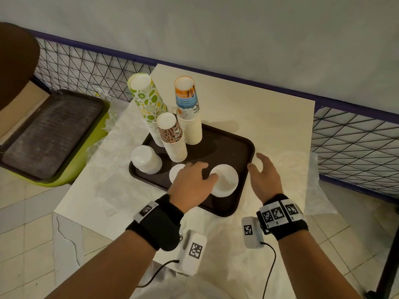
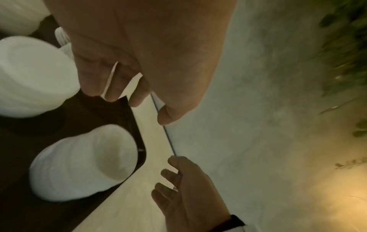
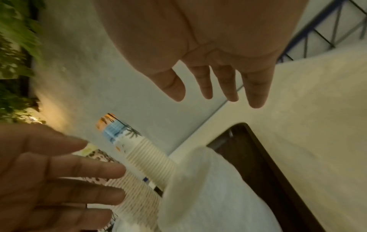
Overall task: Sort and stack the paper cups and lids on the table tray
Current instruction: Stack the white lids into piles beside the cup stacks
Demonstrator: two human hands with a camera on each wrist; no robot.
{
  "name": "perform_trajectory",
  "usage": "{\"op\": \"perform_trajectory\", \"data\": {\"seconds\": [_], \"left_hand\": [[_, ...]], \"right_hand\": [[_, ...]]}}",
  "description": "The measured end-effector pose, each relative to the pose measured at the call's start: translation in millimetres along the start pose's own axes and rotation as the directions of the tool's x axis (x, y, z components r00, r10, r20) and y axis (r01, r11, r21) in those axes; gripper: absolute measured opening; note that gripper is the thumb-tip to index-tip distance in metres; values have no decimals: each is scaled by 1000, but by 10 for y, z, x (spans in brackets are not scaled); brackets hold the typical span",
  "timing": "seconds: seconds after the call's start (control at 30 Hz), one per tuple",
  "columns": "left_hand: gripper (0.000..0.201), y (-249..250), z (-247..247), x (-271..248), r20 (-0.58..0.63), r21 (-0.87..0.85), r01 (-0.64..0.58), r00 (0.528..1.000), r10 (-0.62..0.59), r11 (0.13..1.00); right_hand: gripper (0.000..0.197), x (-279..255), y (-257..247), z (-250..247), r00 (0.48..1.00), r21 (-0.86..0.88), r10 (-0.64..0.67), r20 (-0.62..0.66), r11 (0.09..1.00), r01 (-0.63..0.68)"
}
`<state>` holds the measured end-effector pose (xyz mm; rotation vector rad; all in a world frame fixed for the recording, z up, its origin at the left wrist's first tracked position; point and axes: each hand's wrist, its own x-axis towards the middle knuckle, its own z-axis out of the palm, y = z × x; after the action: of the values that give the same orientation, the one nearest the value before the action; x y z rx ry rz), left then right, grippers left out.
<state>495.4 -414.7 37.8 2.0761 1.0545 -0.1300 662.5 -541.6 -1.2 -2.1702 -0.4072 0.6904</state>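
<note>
Brown tray (image 1: 241, 145) sits on a white table (image 1: 269, 113). On its far half stand three upside-down paper cup stacks: lime-print stack (image 1: 146, 102) at far left, beach-print stack (image 1: 189, 108) to its right, leopard-print stack (image 1: 172, 137) in front of both. White lid stack (image 1: 146, 160) sits at the tray's left edge; a second lid stack (image 1: 225, 180) and a smaller white lid pile (image 1: 175, 172) sit on the near half. Left hand (image 1: 192, 182) hovers over the tray between those two, fingers loosely bent and spread, holding nothing; contact with the lids cannot be told. Right hand (image 1: 264, 175) is beside the tray's right edge, fingers spread and relaxed, empty. Another dark tray (image 1: 43, 134) lies on a green seat (image 1: 90, 143) at left.
</note>
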Motion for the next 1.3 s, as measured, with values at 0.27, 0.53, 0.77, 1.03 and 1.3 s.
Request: {"op": "perform_trajectory", "data": {"seconds": [0.27,0.53,0.77,1.03,1.3], "left_hand": [[59,-279,-725,64,-511,18,-196,841,178,980],[71,-413,-1102,565,-471,292,-187,825,311,938],[62,-507,-1175,758,-311,321,-231,890,333,918],[60,-616,-1382,806,-201,219,-315,912,358,924],[60,-707,-1370,811,-187,188,-358,901,391,915]], "right_hand": [[68,-30,-1044,-54,939,-13,-343,-27,939,342],[95,460,-1826,623,912,-43,-373,169,922,385],[102,759,-1954,996,901,-24,-389,189,916,401],[70,814,-1895,1075,904,-104,-408,129,901,422],[68,526,-1527,876,917,-131,-383,108,909,395]]}}
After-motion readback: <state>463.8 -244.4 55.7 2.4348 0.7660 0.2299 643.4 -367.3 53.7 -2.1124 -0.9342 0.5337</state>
